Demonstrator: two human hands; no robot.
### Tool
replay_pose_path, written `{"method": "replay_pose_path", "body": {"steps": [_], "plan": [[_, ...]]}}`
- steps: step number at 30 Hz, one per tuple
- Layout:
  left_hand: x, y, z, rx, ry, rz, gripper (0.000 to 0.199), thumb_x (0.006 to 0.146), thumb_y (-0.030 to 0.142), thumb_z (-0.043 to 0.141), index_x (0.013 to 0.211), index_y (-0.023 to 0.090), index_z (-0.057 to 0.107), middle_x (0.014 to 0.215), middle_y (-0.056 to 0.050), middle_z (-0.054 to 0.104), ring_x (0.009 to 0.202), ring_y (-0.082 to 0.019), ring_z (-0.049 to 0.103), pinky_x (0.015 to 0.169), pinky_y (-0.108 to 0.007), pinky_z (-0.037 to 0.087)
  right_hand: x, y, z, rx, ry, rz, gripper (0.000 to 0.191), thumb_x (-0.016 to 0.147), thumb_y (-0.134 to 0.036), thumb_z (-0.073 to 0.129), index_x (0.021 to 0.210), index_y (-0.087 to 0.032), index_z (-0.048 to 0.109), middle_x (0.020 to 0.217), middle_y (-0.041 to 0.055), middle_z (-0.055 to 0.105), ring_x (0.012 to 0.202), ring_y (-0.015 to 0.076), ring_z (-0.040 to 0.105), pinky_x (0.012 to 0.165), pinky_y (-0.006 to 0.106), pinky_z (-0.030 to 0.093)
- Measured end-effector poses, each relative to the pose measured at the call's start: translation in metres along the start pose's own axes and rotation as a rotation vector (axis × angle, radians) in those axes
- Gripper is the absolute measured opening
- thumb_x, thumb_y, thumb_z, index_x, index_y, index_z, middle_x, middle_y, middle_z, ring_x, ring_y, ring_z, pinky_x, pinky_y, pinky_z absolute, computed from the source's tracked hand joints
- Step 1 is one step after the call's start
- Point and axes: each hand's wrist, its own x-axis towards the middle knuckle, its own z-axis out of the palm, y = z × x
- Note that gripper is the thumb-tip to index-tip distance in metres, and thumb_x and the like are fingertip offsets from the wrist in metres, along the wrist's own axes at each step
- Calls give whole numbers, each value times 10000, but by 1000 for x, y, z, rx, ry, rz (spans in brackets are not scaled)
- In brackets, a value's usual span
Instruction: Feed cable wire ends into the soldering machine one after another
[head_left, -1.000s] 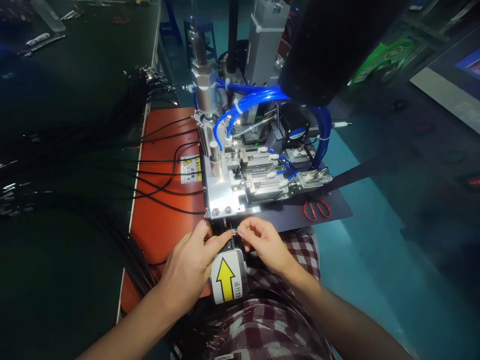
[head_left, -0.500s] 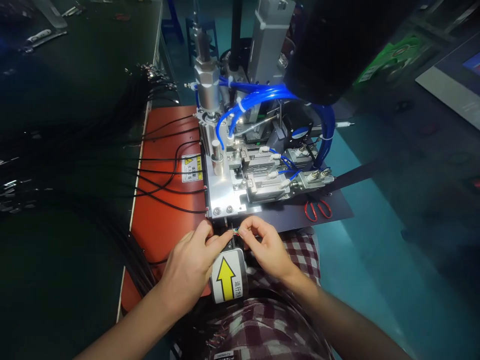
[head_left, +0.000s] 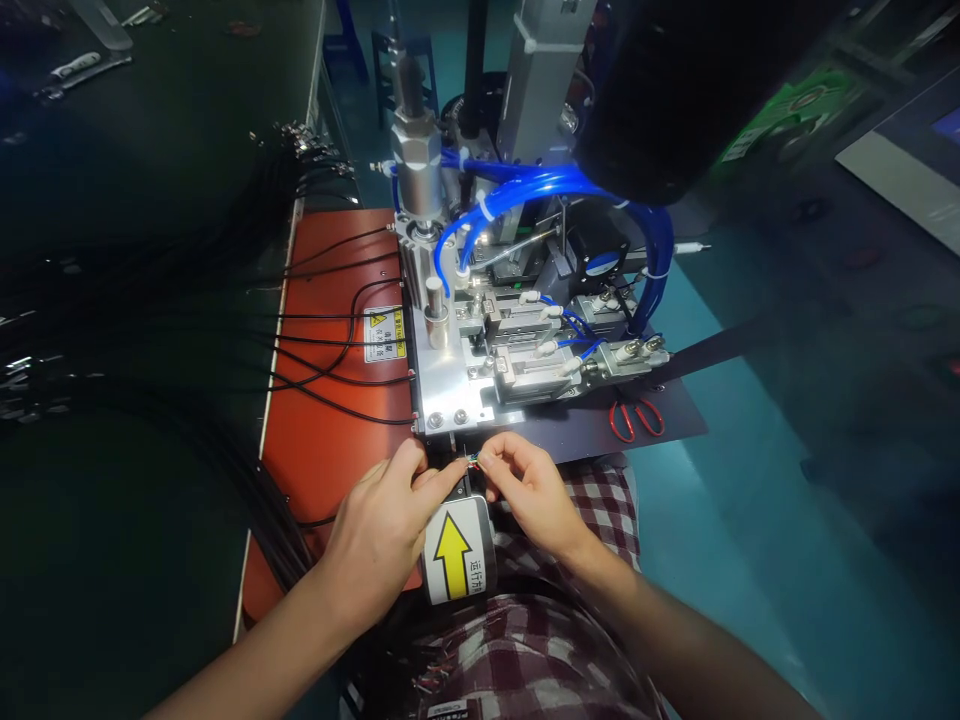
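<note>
Thin coloured wires (head_left: pixel 473 461) show as a small tuft between my two hands, just in front of the machine's metal plate. My left hand (head_left: pixel 379 525) comes in from the left with its fingers curled. One of its fingertips presses at the left end of the wires. From the other side my right hand (head_left: pixel 536 495) pinches the wires between thumb and index finger. The ends inside the pinch are hidden. Right below the fingers lies a white label with a yellow arrow (head_left: pixel 453 553) on a dark part of the machine.
Behind my hands stands a machine with a bright metal plate (head_left: pixel 448 385) and blue air hoses (head_left: pixel 551 182). Black cables (head_left: pixel 247 500) lie bundled on the left over an orange-red mat (head_left: pixel 330 460). Red-handled scissors (head_left: pixel 636 420) rest at the right on the dark base plate.
Both hands stay in nearly the same place. The coloured wires at the fingertips have shifted very slightly. The view itself has moved a little.
</note>
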Motion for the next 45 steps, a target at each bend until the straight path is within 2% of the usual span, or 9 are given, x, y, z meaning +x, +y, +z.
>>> {"method": "replay_pose_path", "body": {"steps": [6,11,15,20,26,29,35,41,45], "plan": [[-1,0,0,39,9,5,368,890,111,364,1138,187,625,763,-42,463,605,-142,500,491,-233,445,1,-3,-1,26,-32,55,264,841,-409,542,708,-185,497,536,-41,500,500,116,467,510,249,372],[-1,1,1,57,14,7,367,884,103,376,1145,191,619,759,-41,462,595,-145,496,488,-238,434,0,-1,0,11,-27,40,233,862,-378,519,728,-192,479,543,-43,495,501,117,468,505,245,367],[0,1,0,44,5,11,367,879,90,377,1137,191,617,743,-36,459,604,-149,498,500,-241,435,-2,1,2,-64,17,-43,173,887,-302,487,750,-197,477,629,-30,496,537,119,512,529,248,401],[-1,0,0,36,-1,4,369,874,81,382,1143,195,607,746,-34,459,620,-149,495,509,-237,429,-3,3,3,-271,95,-190,132,885,-230,471,759,-198,493,715,1,505,622,143,507,591,270,410],[-1,1,1,20,-1,3,369,866,71,399,1152,186,602,759,-41,462,622,-153,492,513,-245,427,-3,7,4,-327,132,-327,120,876,-183,464,763,-191,502,735,12,511,665,150,492,629,278,404],[-1,0,1,16,1,0,369,865,71,404,1152,189,604,756,-41,458,617,-155,491,509,-247,425,-3,7,4,-306,139,-277,122,873,-200,475,754,-189,503,721,5,506,638,141,491,605,270,408],[-3,-2,2,20,4,26,353,874,99,413,1166,184,591,773,-45,463,632,-165,484,528,-260,421,-1,0,4,-138,55,-32,157,877,-268,471,737,-196,465,616,-38,463,507,113,492,476,230,388],[0,1,1,116,23,69,314,868,110,428,1119,162,610,757,-43,486,611,-169,447,535,-276,379,-5,-16,5,-572,149,-172,157,850,-187,466,693,-190,460,633,-14,497,564,128,460,546,260,363],[0,4,1,240,36,93,296,852,131,470,1109,157,613,771,-51,503,600,-175,418,527,-290,344,-6,-21,5,-713,175,-240,138,841,-174,462,704,-185,466,673,2,515,599,141,478,580,282,354]]}}
